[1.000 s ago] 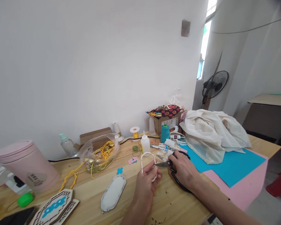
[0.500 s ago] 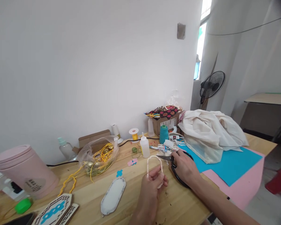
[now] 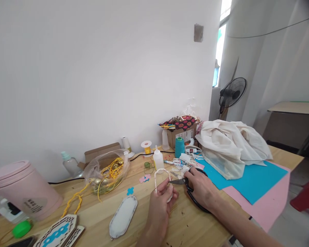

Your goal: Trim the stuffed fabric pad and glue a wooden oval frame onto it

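My left hand [image 3: 161,202] pinches a thin white oval frame [image 3: 162,170] with an open centre, its upper curve standing above my fingers. In my right hand [image 3: 199,185] is a pair of black-handled scissors [image 3: 180,181]. Their blades are parted and point left, at the frame's right side near my left fingertips; whether they touch it I cannot tell. A white elongated panel [image 3: 123,216] with a greyish edge lies on the table left of my left hand. By its top end is a blue flower cutout [image 3: 130,191], with pink flower cutouts [image 3: 145,178] beyond it.
A white glue bottle [image 3: 158,159] stands behind the frame, with a teal thread cone [image 3: 179,148] to its right. Blue sheet [image 3: 257,181] and white cloth [image 3: 234,147] lie at right. At left are a clear bag of yellow cord [image 3: 108,171], a pink canister [image 3: 25,188] and patterned panels [image 3: 58,231].
The frame and my left hand have shifted left and slightly down. The scissors' blades have moved left and lower, and are now open wider beside the frame's right side.
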Demonstrator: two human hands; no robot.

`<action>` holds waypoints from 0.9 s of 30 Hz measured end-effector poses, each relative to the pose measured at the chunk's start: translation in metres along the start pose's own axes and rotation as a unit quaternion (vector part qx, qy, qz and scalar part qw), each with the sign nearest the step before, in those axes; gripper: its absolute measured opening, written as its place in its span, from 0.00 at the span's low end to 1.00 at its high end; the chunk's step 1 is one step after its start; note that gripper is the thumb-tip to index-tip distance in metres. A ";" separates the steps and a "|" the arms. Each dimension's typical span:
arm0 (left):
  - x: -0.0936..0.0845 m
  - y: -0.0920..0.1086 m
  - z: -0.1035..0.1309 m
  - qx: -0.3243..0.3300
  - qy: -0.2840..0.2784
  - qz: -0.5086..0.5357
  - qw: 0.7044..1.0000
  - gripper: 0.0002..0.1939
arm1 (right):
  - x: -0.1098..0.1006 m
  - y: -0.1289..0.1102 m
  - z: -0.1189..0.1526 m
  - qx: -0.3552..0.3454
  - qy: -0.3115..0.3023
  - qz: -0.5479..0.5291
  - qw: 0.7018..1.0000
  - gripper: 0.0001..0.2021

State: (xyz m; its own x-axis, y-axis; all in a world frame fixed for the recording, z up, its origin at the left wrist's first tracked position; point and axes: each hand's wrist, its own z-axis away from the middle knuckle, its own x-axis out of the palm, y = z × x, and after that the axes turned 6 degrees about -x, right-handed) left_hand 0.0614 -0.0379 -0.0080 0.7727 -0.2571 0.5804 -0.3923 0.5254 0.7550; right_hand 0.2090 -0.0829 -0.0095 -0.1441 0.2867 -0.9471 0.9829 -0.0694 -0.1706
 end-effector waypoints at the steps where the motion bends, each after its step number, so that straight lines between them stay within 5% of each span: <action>1: 0.000 0.000 -0.001 -0.001 -0.003 -0.001 1.000 0.14 | -0.002 -0.002 0.000 -0.003 -0.003 0.004 1.000 0.10; 9: 0.000 0.001 0.000 -0.004 -0.021 -0.007 1.000 0.11 | -0.005 -0.008 -0.002 0.017 -0.029 0.032 0.999 0.08; 16: 0.007 -0.007 0.009 -0.039 -0.045 -0.029 0.998 0.14 | 0.000 0.009 -0.010 0.103 -0.005 0.041 0.994 0.14; 27: 0.000 0.000 -0.001 -0.009 0.013 0.007 1.000 0.11 | 0.002 0.001 -0.003 -0.006 -0.018 0.018 1.000 0.08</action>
State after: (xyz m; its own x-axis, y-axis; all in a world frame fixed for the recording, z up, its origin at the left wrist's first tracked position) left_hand 0.0621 -0.0371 -0.0082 0.7801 -0.2277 0.5828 -0.3949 0.5434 0.7408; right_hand 0.2097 -0.0799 -0.0104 -0.1123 0.2500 -0.9617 0.9887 -0.0685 -0.1333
